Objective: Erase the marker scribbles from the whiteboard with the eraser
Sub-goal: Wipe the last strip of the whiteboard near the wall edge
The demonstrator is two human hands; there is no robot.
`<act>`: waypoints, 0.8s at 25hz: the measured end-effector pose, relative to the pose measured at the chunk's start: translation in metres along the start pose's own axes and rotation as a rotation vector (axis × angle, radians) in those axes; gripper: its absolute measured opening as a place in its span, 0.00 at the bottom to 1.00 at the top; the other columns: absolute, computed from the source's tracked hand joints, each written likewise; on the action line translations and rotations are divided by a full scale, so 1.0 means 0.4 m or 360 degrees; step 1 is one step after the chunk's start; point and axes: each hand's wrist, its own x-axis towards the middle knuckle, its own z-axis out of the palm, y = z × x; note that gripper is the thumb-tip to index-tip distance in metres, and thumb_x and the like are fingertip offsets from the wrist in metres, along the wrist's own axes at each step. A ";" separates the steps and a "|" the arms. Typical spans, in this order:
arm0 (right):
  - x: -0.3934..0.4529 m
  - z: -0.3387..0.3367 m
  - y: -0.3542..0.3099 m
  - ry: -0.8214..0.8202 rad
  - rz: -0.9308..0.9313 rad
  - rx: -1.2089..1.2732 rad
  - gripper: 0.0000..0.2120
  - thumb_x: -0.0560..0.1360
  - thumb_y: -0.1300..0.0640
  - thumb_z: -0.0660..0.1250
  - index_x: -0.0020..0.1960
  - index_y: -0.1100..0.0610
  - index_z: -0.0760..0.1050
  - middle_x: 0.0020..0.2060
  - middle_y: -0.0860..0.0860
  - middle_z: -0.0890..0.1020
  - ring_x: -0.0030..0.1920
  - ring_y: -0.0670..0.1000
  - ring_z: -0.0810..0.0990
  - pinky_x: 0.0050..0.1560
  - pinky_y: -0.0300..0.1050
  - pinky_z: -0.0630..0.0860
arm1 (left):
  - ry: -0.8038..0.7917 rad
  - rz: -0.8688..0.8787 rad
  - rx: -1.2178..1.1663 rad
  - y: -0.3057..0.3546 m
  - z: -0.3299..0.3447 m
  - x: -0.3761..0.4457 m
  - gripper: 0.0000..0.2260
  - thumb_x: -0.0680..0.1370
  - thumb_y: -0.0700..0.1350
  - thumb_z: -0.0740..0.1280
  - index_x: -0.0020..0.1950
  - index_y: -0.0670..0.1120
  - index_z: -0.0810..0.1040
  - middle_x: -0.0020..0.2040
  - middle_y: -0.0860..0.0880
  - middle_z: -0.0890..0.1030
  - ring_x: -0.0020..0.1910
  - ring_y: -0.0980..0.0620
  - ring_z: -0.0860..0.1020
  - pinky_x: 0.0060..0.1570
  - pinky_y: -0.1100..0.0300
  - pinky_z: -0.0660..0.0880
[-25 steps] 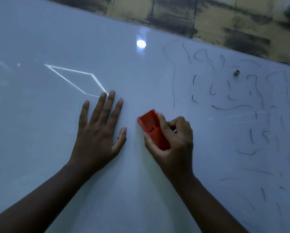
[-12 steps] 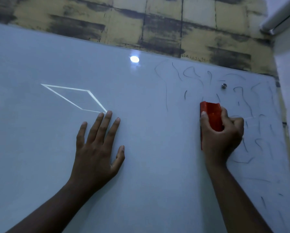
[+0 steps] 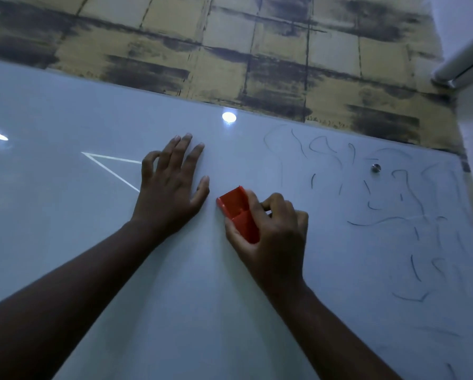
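A red plastic block eraser (image 3: 236, 208) is gripped by the right hand (image 3: 271, 229) against the glossy white whiteboard (image 3: 175, 297); its lower end is hidden under curled fingers. The left hand (image 3: 169, 187) is pressed flat, fingers spread. Thin dark marker scribbles (image 3: 380, 215) are seen rightward, faint, some cut off at the frame edge.

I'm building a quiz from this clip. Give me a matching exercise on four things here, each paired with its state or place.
Things:
1. left hand
2. right hand
3. eraser
4. scribbles

States or places:
A. red, pressed against the whiteboard
B. dark strokes on the board's right part
C. fingers spread on the board
D. grips the eraser

Pairs: 1-C, 2-D, 3-A, 4-B
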 end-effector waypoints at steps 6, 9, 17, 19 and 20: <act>0.123 -0.080 0.335 0.0328 0.0762 -0.0095 0.30 0.76 0.36 0.68 0.71 0.54 0.77 0.49 0.56 0.77 0.47 0.58 0.79 0.50 0.61 0.80 | 0.0022 0.0024 0.0004 -0.001 0.004 -0.020 0.31 0.85 0.58 0.49 0.86 0.47 0.58 0.87 0.44 0.56 0.86 0.47 0.54 0.82 0.42 0.51; 0.114 -0.094 0.374 0.0433 0.0983 -0.0113 0.31 0.76 0.39 0.71 0.72 0.58 0.76 0.51 0.58 0.78 0.49 0.59 0.79 0.52 0.58 0.82 | 0.0029 0.0014 0.0016 0.002 0.008 -0.022 0.31 0.85 0.58 0.49 0.87 0.47 0.57 0.87 0.45 0.55 0.86 0.47 0.53 0.82 0.41 0.50; 0.181 0.035 0.131 0.0327 0.0629 0.0061 0.27 0.73 0.40 0.70 0.67 0.54 0.80 0.45 0.54 0.75 0.46 0.58 0.75 0.47 0.54 0.77 | 0.0055 0.0015 0.0006 0.003 0.017 -0.026 0.31 0.85 0.58 0.50 0.87 0.48 0.56 0.87 0.46 0.55 0.86 0.49 0.52 0.83 0.41 0.50; 0.185 0.068 0.041 0.0185 0.0332 0.0071 0.28 0.75 0.39 0.68 0.67 0.56 0.79 0.47 0.54 0.76 0.46 0.56 0.75 0.46 0.54 0.78 | 0.0033 0.0026 0.0000 -0.003 0.019 -0.023 0.32 0.85 0.59 0.49 0.87 0.49 0.55 0.87 0.47 0.53 0.86 0.48 0.52 0.83 0.41 0.50; 0.189 0.078 0.015 0.0110 0.0180 0.0064 0.29 0.76 0.38 0.67 0.68 0.57 0.77 0.48 0.55 0.76 0.48 0.55 0.76 0.47 0.54 0.78 | 0.0022 0.0035 -0.0003 -0.007 0.020 -0.022 0.32 0.85 0.61 0.48 0.87 0.49 0.55 0.87 0.46 0.53 0.86 0.48 0.52 0.83 0.40 0.51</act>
